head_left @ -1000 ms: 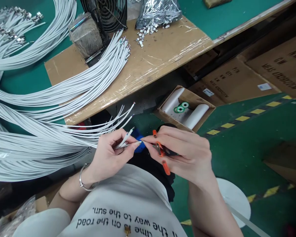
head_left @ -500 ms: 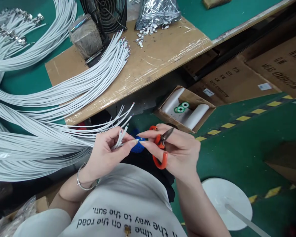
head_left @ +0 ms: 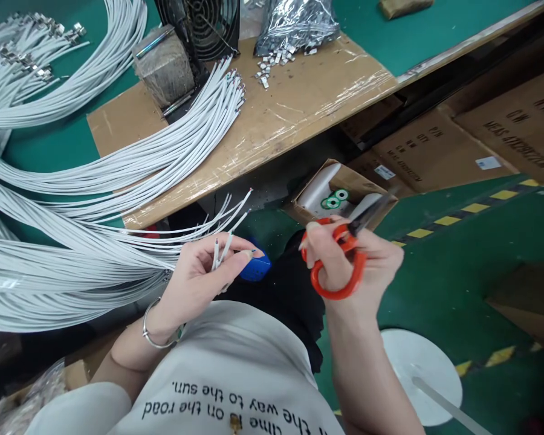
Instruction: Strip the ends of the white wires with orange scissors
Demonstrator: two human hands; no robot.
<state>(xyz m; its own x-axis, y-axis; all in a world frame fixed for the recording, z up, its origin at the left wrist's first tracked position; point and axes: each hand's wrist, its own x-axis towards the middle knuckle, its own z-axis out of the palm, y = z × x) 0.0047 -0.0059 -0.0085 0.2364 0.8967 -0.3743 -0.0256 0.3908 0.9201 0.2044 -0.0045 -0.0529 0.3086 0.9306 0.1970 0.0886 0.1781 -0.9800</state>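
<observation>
Two hands now apart: right hand (head_left: 358,266) pulled away with orange scissors (head_left: 338,266) clasped in its grip; left hand (head_left: 199,278) pinching stripped white cable ends (head_left: 222,248), seemingly trimmed.

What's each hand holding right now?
Left hand: closed on white cable ends.
Right hand: closed on orange-handled scissors.

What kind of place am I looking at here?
Probably a small factory's cable assembly bench. Bundles of white cables lie across the workbench, a bag of metal clips sits there, and stacked cartons stand on the striped floor.
</observation>
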